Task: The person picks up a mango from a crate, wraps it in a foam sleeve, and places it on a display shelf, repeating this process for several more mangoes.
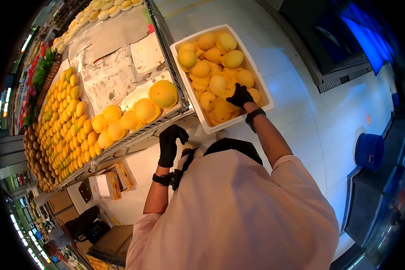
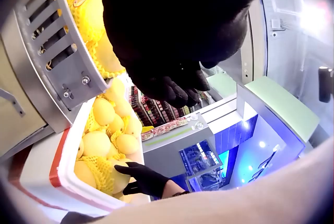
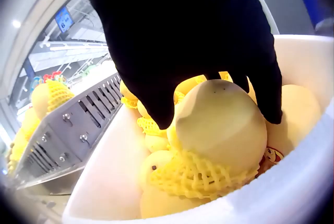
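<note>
My right hand, in a black glove, is down in a white foam box filled with yellow melons. In the right wrist view its thumb and fingers spread around the top of one smooth melon. A yellow foam net lies against the lower part of that melon. Several other melons in the box wear similar nets. My left hand, also black-gloved, hangs loosely curled with nothing in it, between my body and the display stand's edge. In the left wrist view it is dark and close to the camera.
The display stand's slotted metal rail runs along the box's left side. Netted melons line the stand's near edge, beside a pile of smaller yellow fruit. A blue bucket stands right; cartons lie left.
</note>
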Action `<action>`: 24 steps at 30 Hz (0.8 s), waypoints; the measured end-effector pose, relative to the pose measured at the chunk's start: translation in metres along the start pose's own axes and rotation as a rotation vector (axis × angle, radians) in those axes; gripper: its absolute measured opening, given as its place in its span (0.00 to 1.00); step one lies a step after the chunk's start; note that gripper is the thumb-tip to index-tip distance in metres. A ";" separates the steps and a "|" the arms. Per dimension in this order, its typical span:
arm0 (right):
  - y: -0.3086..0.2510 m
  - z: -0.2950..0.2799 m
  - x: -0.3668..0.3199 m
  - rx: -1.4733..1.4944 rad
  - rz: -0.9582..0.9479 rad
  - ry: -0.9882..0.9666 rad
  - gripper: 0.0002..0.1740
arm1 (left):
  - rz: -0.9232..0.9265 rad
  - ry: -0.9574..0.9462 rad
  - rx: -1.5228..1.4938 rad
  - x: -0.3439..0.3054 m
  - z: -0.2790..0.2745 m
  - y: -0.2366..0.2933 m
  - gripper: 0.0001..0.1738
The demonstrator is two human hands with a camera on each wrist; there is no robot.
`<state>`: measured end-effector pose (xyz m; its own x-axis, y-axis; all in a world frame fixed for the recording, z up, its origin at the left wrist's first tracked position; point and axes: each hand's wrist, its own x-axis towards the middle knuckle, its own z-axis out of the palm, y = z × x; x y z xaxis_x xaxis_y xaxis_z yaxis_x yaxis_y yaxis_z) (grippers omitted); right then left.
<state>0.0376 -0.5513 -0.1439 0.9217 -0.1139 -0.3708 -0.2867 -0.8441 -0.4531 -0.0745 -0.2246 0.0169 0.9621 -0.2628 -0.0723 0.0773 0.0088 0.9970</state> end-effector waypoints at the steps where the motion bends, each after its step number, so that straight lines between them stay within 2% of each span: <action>1: -0.004 -0.002 0.002 -0.036 0.007 -0.026 0.55 | 0.001 0.005 -0.020 -0.002 -0.001 0.001 0.24; 3: -0.011 -0.002 0.005 -0.102 0.025 -0.079 0.54 | -0.015 0.028 -0.032 -0.006 -0.003 0.004 0.24; 6: -0.012 0.007 0.010 -0.157 -0.036 -0.013 0.49 | -0.022 0.065 -0.032 -0.006 -0.005 0.002 0.26; 15: 0.000 -0.009 -0.002 -0.067 -0.058 -0.049 0.52 | -0.013 0.136 -0.022 -0.011 -0.005 0.001 0.26; 18: 0.002 -0.016 0.004 -0.191 -0.070 -0.200 0.63 | -0.014 0.117 -0.027 -0.007 -0.004 0.002 0.25; 21: 0.009 -0.006 0.011 -0.118 -0.095 -0.191 0.63 | -0.010 0.086 -0.038 -0.003 0.000 0.002 0.25; 24: 0.015 0.003 0.014 -0.046 -0.237 -0.162 0.53 | -0.003 0.074 -0.051 0.001 0.003 0.002 0.25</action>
<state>0.0454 -0.5642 -0.1589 0.9067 0.1718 -0.3853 -0.0522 -0.8606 -0.5066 -0.0745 -0.2273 0.0190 0.9784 -0.1906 -0.0794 0.0919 0.0580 0.9941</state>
